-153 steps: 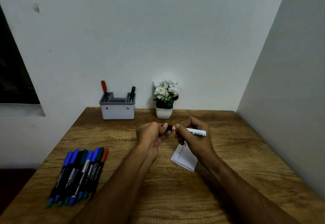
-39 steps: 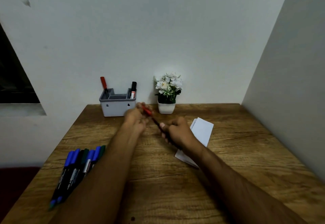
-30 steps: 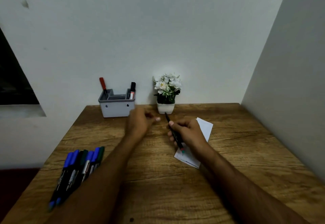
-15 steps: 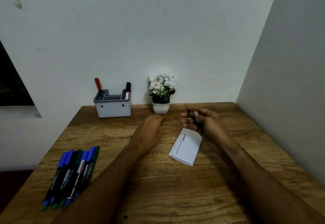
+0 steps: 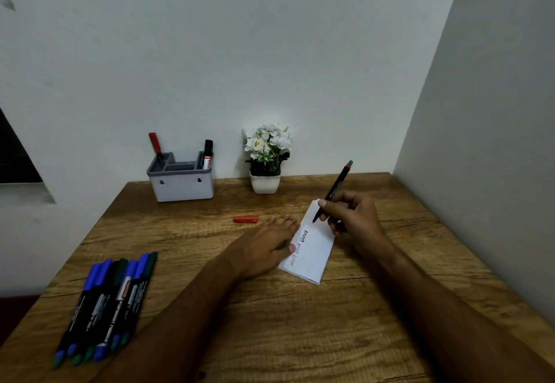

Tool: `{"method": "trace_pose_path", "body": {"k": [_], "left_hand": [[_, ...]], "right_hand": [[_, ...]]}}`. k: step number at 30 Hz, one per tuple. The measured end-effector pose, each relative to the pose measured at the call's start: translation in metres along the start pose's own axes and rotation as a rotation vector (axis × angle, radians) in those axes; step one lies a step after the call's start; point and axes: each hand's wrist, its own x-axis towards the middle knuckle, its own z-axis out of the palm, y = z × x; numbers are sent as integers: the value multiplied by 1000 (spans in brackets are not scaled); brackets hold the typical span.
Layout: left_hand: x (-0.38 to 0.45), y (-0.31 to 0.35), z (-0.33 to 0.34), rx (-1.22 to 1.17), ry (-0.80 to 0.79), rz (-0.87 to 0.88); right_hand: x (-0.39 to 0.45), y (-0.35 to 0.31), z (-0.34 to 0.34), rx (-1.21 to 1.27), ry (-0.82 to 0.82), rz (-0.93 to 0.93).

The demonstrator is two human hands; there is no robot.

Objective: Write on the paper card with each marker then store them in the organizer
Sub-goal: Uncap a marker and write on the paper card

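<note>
White paper card [image 5: 312,250], handwritten along its left edge, pinned under flat left hand [image 5: 267,244]; right hand [image 5: 350,217] pinches black marker [image 5: 333,190], tip on card.

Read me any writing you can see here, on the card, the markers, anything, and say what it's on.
Paper card: three handwritten words in a row, too small and slanted to read.
Markers lying at the table's left: white print along the barrels, blurred, unreadable.
Black-capped marker in the organizer: a red-and-white label, too small to read.
Nothing else carries text.
</note>
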Motion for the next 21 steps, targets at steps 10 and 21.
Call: {"method": "trace_pose_path", "body": {"k": [10, 21], "left_hand": [[3, -6, 8, 101, 22, 37], [6, -11, 12, 86, 27, 50]], "right_hand": [[11, 10, 0, -308, -151, -80], [13, 24, 3, -426, -93, -125]]}}
